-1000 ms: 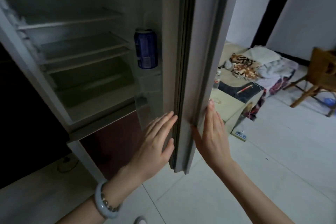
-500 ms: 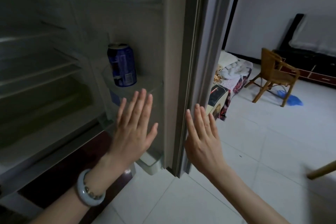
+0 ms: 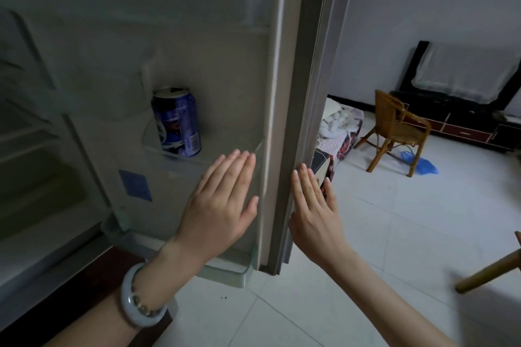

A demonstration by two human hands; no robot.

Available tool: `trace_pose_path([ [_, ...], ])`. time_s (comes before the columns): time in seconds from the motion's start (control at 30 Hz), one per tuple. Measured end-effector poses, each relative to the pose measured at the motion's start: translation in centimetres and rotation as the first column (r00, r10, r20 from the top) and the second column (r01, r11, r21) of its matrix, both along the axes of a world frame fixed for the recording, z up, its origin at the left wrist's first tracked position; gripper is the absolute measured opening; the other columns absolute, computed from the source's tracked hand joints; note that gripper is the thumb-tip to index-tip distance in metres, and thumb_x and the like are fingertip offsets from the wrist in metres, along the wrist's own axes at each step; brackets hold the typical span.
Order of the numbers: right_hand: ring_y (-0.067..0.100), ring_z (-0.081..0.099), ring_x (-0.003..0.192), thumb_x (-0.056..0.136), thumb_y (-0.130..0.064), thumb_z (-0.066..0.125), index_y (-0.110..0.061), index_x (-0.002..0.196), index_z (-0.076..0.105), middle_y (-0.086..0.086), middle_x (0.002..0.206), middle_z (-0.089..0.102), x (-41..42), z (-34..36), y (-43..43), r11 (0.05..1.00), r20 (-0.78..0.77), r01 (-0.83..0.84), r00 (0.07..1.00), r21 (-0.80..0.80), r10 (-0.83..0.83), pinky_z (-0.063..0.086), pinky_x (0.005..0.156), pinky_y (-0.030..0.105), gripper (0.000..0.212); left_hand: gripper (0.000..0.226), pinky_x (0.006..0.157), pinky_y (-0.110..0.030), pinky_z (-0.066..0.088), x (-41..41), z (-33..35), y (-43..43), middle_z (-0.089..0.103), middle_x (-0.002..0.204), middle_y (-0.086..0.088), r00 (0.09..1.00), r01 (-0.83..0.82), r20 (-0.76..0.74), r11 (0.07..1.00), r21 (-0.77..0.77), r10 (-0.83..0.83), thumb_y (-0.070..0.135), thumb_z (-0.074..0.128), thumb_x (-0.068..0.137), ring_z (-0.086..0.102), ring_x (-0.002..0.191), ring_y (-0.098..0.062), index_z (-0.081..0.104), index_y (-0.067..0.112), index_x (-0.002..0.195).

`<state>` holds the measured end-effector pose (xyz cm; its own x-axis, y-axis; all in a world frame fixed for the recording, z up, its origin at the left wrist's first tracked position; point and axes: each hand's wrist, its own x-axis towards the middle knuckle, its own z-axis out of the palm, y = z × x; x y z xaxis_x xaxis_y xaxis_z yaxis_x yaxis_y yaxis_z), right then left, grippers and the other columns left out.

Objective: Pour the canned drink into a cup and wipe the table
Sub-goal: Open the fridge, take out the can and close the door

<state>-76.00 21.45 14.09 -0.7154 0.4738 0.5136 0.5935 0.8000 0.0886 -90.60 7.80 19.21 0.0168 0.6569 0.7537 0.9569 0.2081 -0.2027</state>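
- A blue aluminium drink can [image 3: 177, 121] with white lettering stands upright on a clear plastic door shelf [image 3: 158, 146] on the inner side of the open pale-grey fridge door [image 3: 214, 70].
- The left hand [image 3: 220, 205] is open and flat, fingers together and pointing up, empty, in front of the door's inner panel just below and to the right of the can; it does not touch the can, and whether the palm touches the panel cannot be told.
- A pale jade-like bangle [image 3: 139, 300] with a beaded bracelet beside it circles the left wrist.
- The right hand [image 3: 313, 211] is also spread flat and empty, fingers up, close beside the outer edge of the fridge door; contact with the edge cannot be told.
- A second clear plastic bin [image 3: 228, 273] sits at the bottom of the door, and a blue sticker [image 3: 135, 185] is on the panel below the can.
- To the left, the dim fridge interior with its shelves [image 3: 25, 138] is open.
- Beyond the door lie a white tiled floor [image 3: 394, 234], a brown rattan chair [image 3: 394, 129] and a blue plastic bag [image 3: 421, 162] beneath it.
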Motion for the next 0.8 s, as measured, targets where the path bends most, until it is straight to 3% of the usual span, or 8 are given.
trace_pose_path([
  [0.17,0.029,0.015,0.142,0.077,-0.012,0.058,0.000,0.146,0.021,0.018,0.153,0.021,-2.3,0.3,5.0,0.998,0.036,0.015,0.999,-0.068,-0.012,0.013,0.115,0.051,0.079,0.057,0.112,-0.041,0.026,-0.5,0.4,5.0,0.047,0.140,-0.018,0.998,-0.056,-0.019,0.997,-0.062,0.055,0.028,0.047,0.091,0.041,0.131,-0.028,0.038,-0.001,0.139],
  [0.33,0.025,-0.001,0.143,0.087,-0.012,0.045,-0.001,0.148,0.007,0.016,0.156,0.005,-4.9,0.7,9.6,0.988,0.024,-0.029,0.999,-0.152,0.033,-0.001,0.115,0.045,0.073,0.061,0.111,-0.041,0.025,-1.0,0.8,9.7,0.046,0.140,-0.019,0.992,-0.126,-0.002,0.984,-0.128,0.127,0.035,0.045,0.090,0.043,0.131,-0.029,0.039,-0.001,0.138],
  [0.43,0.027,0.006,0.144,0.088,-0.015,0.043,-0.001,0.147,0.010,0.017,0.155,0.011,-6.4,0.9,12.4,0.989,0.002,-0.048,0.999,-0.142,0.049,0.002,0.115,0.046,0.069,0.062,0.112,-0.041,0.024,-1.5,1.1,12.3,0.045,0.141,-0.019,0.985,-0.168,0.000,0.973,-0.157,0.170,0.036,0.043,0.089,0.042,0.132,-0.029,0.039,0.000,0.139],
  [0.57,0.023,-0.004,0.144,0.091,-0.016,0.041,-0.003,0.148,0.002,0.014,0.157,0.002,-8.4,0.9,16.1,0.981,-0.007,-0.107,0.994,-0.160,0.108,-0.004,0.114,0.043,0.070,0.062,0.112,-0.040,0.023,-2.3,1.3,15.4,0.045,0.141,-0.018,0.976,-0.210,0.021,0.964,-0.162,0.216,0.034,0.044,0.088,0.042,0.131,-0.028,0.037,0.000,0.139],
  [0.8,0.019,-0.011,0.141,0.094,-0.019,0.037,-0.004,0.148,0.002,0.013,0.156,-0.002,-11.7,1.2,22.4,0.955,0.003,-0.242,0.969,-0.170,0.246,-0.002,0.116,0.043,0.067,0.061,0.114,-0.041,0.019,-3.7,1.1,20.9,0.042,0.143,-0.019,0.932,-0.351,0.018,0.916,-0.196,0.362,0.034,0.043,0.089,0.038,0.134,-0.029,0.036,0.000,0.139],
])
